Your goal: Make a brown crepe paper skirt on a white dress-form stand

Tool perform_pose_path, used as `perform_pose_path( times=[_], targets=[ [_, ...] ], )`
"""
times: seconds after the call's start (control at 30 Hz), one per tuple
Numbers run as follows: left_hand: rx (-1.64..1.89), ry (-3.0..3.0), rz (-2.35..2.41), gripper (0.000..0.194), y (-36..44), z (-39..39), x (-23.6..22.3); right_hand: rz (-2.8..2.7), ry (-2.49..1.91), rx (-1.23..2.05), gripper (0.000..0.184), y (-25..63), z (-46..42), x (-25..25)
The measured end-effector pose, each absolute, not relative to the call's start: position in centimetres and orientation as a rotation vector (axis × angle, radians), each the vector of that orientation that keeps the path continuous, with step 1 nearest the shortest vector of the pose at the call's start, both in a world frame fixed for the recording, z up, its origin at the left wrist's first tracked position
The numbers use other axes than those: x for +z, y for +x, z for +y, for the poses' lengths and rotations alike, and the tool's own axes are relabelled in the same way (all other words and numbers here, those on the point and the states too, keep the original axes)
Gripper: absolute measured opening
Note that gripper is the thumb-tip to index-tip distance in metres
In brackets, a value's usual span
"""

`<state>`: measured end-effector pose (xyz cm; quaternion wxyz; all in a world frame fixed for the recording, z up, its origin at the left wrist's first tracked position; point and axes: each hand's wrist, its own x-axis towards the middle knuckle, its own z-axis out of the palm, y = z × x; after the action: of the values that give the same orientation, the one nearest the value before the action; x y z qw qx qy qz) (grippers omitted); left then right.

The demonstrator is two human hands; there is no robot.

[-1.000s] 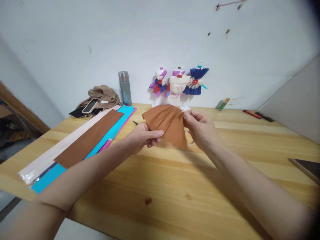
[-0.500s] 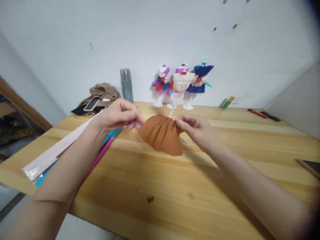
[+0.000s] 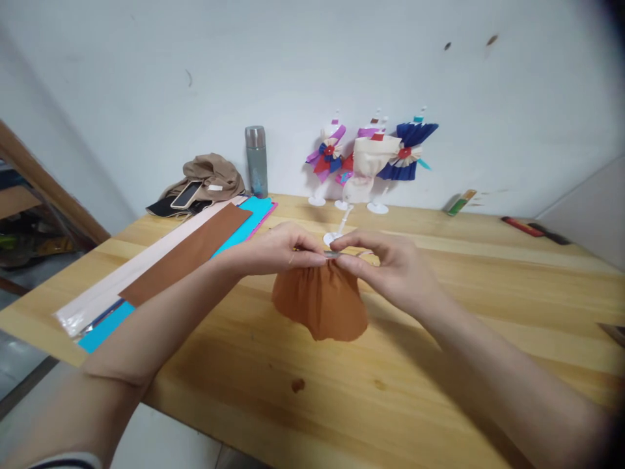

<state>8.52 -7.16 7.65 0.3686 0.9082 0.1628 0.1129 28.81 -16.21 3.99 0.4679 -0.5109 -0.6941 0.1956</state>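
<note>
A gathered brown piece [image 3: 319, 299], paper or cloth, hangs fan-shaped above the table with its pleated edge up. My left hand [image 3: 286, 249] pinches that edge on the left, thumb in front. On the right, the thumb and forefinger of my right hand [image 3: 390, 260] close on the same edge, almost touching the left fingertips. Between the fingertips shows a small greyish sliver [image 3: 333, 255], too small to name. Just behind the hands is the white round base [image 3: 333, 239] of a small dress form [image 3: 368, 156] wearing cream material.
Several more dressed mini forms, one in dark blue [image 3: 405, 146], stand by the wall. Left lie a brown sheet [image 3: 190, 254], blue sheets [image 3: 105, 327] and a pale pink strip [image 3: 131, 264]. Behind are a flask [image 3: 256, 163], a phone [image 3: 187, 194], brown cloth [image 3: 215, 172] and a green tube [image 3: 460, 203].
My left hand has moved right and now pinches the gathered edge close to my right hand. The brown piece hangs lower and straighter. The view has shifted slightly left.
</note>
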Motion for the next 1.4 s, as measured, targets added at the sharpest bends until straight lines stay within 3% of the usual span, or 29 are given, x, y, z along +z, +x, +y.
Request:
perform_pose_path(
  times=[0.13, 0.33, 0.5, 1.03, 1.4],
  targets=[
    [0.369, 2.340, 0.438, 0.028, 8.3, -7.5, 8.4, -1.455, -0.953, 0.868, 0.038, 29.1, -16.3, 4.2],
    [0.448, 2.318, 0.542, 0.028, 8.1, -7.6, 8.5, -1.215, -1.027, 0.581, 0.036, 29.8, -16.0, 4.3],
    [0.605, 2.379, 0.563, 0.026, 8.2, -7.5, 8.2, -1.138, -1.098, 0.798, 0.048, 30.1, -15.3, 3.7],
    [0.731, 2.622, 0.552, 0.028, 8.6, -7.1, 7.1, -1.622, -1.359, 0.246, 0.021, 28.1, -16.8, 4.9],
    [0.678, 2.772, 0.564, 0.030, 8.8, -7.9, 7.4, -1.657, -1.349, 0.165, 0.017, 27.6, -17.1, 4.7]
  ],
)
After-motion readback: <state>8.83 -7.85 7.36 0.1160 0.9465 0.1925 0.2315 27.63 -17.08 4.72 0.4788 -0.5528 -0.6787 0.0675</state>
